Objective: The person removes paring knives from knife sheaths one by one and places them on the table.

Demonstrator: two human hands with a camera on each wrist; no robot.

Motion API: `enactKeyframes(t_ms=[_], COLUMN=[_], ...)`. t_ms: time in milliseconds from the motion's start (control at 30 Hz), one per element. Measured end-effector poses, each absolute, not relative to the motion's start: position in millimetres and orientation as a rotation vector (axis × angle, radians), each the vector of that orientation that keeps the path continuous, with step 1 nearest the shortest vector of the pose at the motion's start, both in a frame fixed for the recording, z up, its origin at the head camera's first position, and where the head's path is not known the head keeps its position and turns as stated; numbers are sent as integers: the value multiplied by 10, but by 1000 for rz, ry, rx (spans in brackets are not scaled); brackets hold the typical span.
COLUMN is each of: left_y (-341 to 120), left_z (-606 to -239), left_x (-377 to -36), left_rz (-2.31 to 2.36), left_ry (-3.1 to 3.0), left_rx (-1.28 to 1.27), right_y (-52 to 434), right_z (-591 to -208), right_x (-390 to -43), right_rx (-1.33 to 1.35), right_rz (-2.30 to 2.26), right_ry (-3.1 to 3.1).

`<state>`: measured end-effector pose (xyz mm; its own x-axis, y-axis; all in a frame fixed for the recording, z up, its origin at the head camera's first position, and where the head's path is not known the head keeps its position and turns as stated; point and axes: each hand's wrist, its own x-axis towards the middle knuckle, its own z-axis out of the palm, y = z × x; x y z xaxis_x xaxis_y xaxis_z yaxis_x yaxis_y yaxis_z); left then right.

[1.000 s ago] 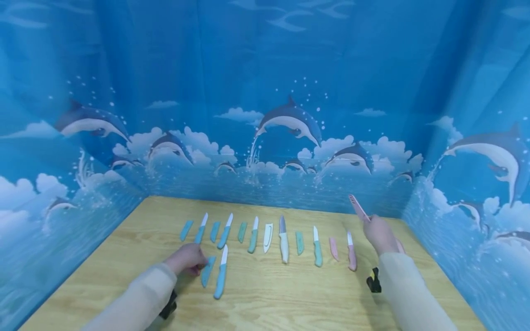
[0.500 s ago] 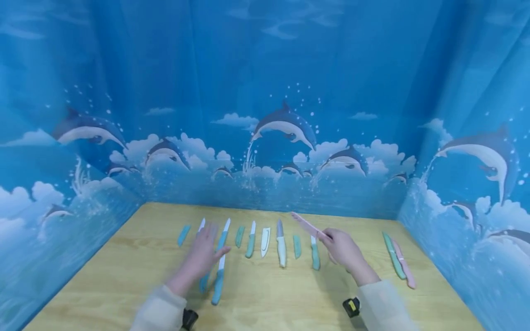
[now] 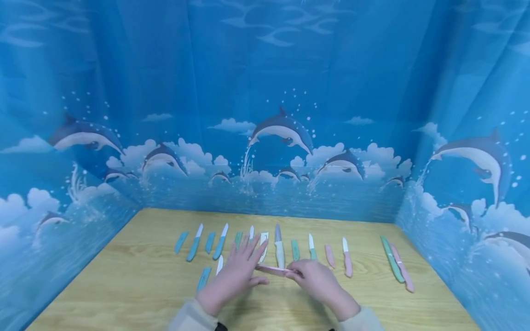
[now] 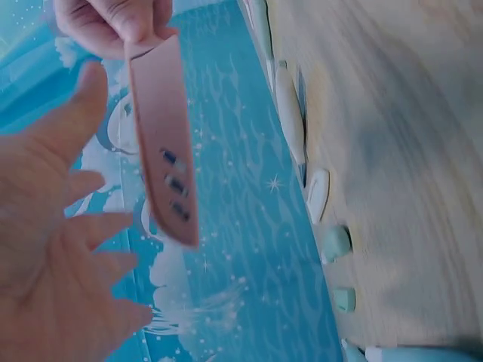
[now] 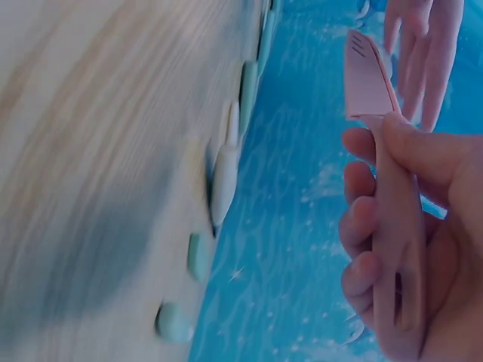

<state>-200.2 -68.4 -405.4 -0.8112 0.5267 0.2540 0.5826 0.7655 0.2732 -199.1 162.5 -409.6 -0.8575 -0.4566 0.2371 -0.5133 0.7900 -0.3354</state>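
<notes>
Right hand (image 3: 316, 280) is gripping a pink knife (image 3: 275, 270) by its handle, sheathed blade pointing toward the left hand (image 3: 236, 276), whose fingers are spreading wide and straight, just meeting the sheath tip. Knife is hovering above the surface (image 3: 124, 285), near the row of knives (image 3: 279, 243). Risk: sheath slipping off, baring the blade against the left palm, or a loosening grip dropping it onto the row beyond.

A light wooden table (image 3: 136, 280) carries a row of small knives and sheaths along its far side. From nine o'clock toward three: a blue sheath (image 3: 181, 242), blue knives (image 3: 194, 242), a white-handled knife (image 3: 279, 246), a green sheath (image 3: 295, 249), a pink sheath (image 3: 329, 255) and a pink knife (image 3: 347, 263). At three o'clock, a sheathed green knife (image 3: 392, 259) lies just beside a sheathed pink one (image 3: 403, 268).
</notes>
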Motion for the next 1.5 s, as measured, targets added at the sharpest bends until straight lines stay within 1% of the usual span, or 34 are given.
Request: enactKeyframes(t_ms=[233, 433, 700, 867, 1000, 1233, 1500], left_y=[-631, -580, -519, -509, -501, -505, -541], left_z=[-4079, -4125, -4134, -4136, -4138, -4137, -4134], left_x=[-1929, -1938, -1976, -1964, -1944, -1941, -1964], left_rz=[-426, -399, -337, -369, -441, -534, -649], left_ry=[-2838, -2807, -2728, -2775, -2838, -2904, -2913], left_rx=[-1017, -1026, -1052, -1056, -1106, -1131, -1162], right_y=[1517, 1494, 1525, 1560, 1598, 1628, 1618], right_z=[-4122, -4187, -4134, -4113, -4120, -4132, -4143], right_x=[-1906, -1865, -1888, -1910, -1909, -1910, -1924], right_rx=[837, 856, 900, 956, 989, 1003, 1053], right_rz=[520, 473, 435, 456, 475, 546, 517], right_ry=[-2778, -2737, -2698, -2707, -2728, -2776, -2729])
